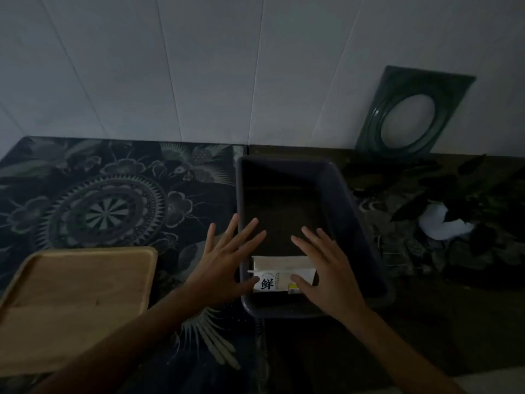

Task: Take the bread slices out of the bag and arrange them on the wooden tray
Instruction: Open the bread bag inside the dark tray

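A white bread bag (281,273) with a black printed character lies at the near end of a dark rectangular bin (352,211). My left hand (227,257) hovers over the bin's left rim, fingers spread, its thumb touching the bag's left side. My right hand (326,268) is spread over the bag's right side, thumb resting on the bag. Neither hand grips anything. The wooden tray (76,305) sits bare at the lower left, apart from both hands.
The scene is dim. A dark patterned cloth (113,206) covers the table. A green frame with an oval opening (412,115) leans on the white wall at the back right. Dark leaves and a white object (443,223) lie to the right of the bin.
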Available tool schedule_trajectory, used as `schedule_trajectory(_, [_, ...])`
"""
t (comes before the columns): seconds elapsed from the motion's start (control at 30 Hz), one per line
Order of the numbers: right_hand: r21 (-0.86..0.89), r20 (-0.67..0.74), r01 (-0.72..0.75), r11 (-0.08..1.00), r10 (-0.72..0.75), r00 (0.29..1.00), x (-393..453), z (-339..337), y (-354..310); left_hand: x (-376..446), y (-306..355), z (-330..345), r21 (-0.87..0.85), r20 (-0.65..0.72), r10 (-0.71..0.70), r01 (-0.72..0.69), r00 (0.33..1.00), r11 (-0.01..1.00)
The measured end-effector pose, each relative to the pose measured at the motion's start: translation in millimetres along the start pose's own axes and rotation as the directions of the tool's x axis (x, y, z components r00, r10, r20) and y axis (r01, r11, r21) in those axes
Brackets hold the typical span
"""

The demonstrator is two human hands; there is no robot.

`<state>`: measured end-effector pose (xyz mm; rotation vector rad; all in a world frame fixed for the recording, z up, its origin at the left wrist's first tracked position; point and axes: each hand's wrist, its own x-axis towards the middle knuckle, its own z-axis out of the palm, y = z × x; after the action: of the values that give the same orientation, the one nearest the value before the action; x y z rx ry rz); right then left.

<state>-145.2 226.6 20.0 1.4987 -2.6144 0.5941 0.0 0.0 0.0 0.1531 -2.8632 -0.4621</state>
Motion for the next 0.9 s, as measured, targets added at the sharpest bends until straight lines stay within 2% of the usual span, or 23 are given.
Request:
schedule_trajectory(0.13, [0.103,0.011,-0.080,0.991,0.080,0.997,-2,7,10,3,-1,7,-0.251,-0.041,-0.027,0.016,0.999,0.968])
schedule_trajectory(0.23, [0.154,0.003,-0.086,0.984,0.086,0.996,-4,11,16,3,0,14,-0.346,-0.033,-0.045,0.031,0.998,0.938])
schedule_trajectory(0.5, [0.195,-0.055,0.005,0.981,0.006,0.998,-5,22,41,-4,11,30,-0.391,-0.107,-0.130,0.078,0.986,0.917])
schedule_trajectory(0.67, [0.220,-0.066,0.047,0.974,-0.033,0.997,-4,19,58,-3,17,35,-0.395,-0.183,-0.137,0.055,0.974,0.917])
schedule_trajectory(0.9, [0.258,-0.073,0.064,0.964,-0.046,0.996,-1,17,65,1,23,23,-0.388,-0.185,-0.141,0.059,0.973,0.920])
